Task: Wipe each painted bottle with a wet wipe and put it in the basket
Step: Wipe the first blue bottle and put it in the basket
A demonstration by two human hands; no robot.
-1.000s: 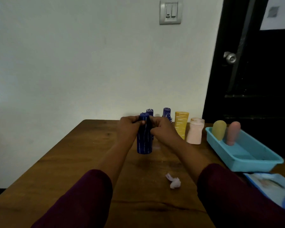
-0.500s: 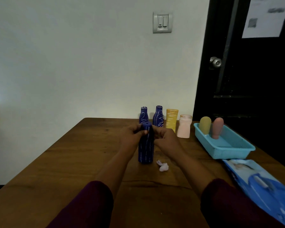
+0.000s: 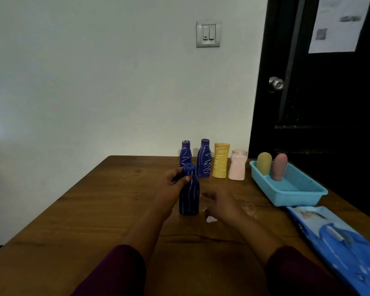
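Blue bottle [image 3: 189,199] stands upright, left hand [image 3: 172,185] pinching its neck. Right hand [image 3: 220,205] is loose and open, holding nothing (bit blurry though). The crumpled wipe [image 3: 211,219] sits just under it, right of the bottle, so the right's nearer to grab it.

text: none legible | door notice [image 3: 340,24]: print too blurred | wipes pack [image 3: 340,242]: print unreadable
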